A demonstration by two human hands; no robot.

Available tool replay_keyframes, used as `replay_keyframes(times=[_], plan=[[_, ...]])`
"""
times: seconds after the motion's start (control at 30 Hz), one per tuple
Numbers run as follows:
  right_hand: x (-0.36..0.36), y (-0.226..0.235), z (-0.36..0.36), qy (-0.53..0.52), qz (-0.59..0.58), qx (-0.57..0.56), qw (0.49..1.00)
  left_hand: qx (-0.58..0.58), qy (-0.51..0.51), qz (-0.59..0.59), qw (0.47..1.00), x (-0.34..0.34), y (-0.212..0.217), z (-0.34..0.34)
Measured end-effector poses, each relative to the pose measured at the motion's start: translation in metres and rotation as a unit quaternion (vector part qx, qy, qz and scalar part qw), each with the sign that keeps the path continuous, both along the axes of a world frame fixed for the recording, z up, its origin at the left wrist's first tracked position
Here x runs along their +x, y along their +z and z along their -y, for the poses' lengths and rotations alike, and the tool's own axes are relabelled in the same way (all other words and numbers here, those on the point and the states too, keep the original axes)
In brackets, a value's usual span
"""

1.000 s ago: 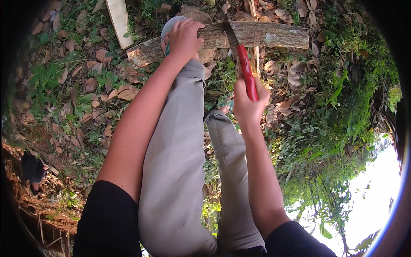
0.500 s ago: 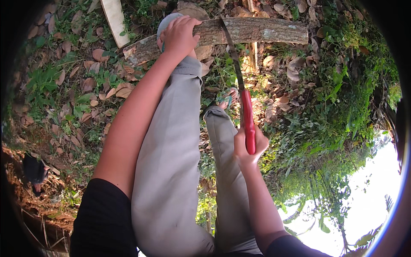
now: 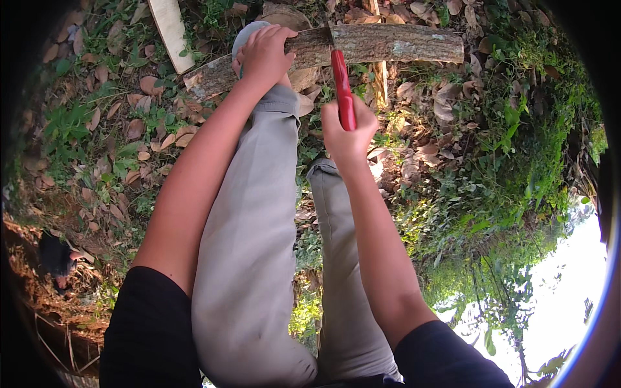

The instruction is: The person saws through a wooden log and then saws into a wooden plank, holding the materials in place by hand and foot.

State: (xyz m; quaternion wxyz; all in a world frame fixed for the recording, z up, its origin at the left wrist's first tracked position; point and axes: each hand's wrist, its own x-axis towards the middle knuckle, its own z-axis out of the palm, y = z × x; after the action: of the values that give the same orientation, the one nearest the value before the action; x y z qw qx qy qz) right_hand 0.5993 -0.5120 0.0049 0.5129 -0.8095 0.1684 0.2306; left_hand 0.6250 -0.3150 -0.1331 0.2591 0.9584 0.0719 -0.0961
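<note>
A bark-covered log (image 3: 401, 43), slightly curved, lies across the far part of the view. My left hand (image 3: 266, 53) is closed over its left part, thumb and fingertips against the bark, beside my raised foot in a grey sandal (image 3: 249, 33). My right hand (image 3: 352, 126) grips the red handle of a hand saw (image 3: 341, 81). The saw's dark blade crosses the log just right of my left hand, with its far end past the log's far edge. The handle's front end is close to the log's near edge.
Under the log's left part stands a cut wood block (image 3: 284, 16). A pale plank (image 3: 171, 32) lies at the far left, and a thin upright stick (image 3: 381, 84) shows below the log. Dry leaves and green plants cover the ground. A dark object (image 3: 55, 258) sits at the left.
My right hand has pushed the saw forward and a little left, bringing the handle close to the log. My left hand stays on the log, with the view shifted slightly.
</note>
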Motion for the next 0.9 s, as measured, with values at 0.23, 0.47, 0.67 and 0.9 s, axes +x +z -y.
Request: replay_keyframes(times=[0.23,0.47,0.67,0.9], plan=[[-0.077,0.079,0.036,-0.034,-0.007,-0.089,0.995,0.023,0.011,-0.025,0.999,-0.006,0.014,-0.001],[-0.018,0.021,0.01,-0.056,-0.025,0.024,0.998,0.013,0.015,-0.008,1.0,-0.011,0.002,0.0],[-0.03,0.048,0.028,-0.011,-0.028,-0.012,0.999,-0.007,0.023,0.031,0.999,-0.006,0.005,-0.005],[-0.051,0.063,0.016,-0.051,-0.024,-0.029,0.998,-0.01,0.032,0.008,0.999,-0.012,0.0,-0.004]])
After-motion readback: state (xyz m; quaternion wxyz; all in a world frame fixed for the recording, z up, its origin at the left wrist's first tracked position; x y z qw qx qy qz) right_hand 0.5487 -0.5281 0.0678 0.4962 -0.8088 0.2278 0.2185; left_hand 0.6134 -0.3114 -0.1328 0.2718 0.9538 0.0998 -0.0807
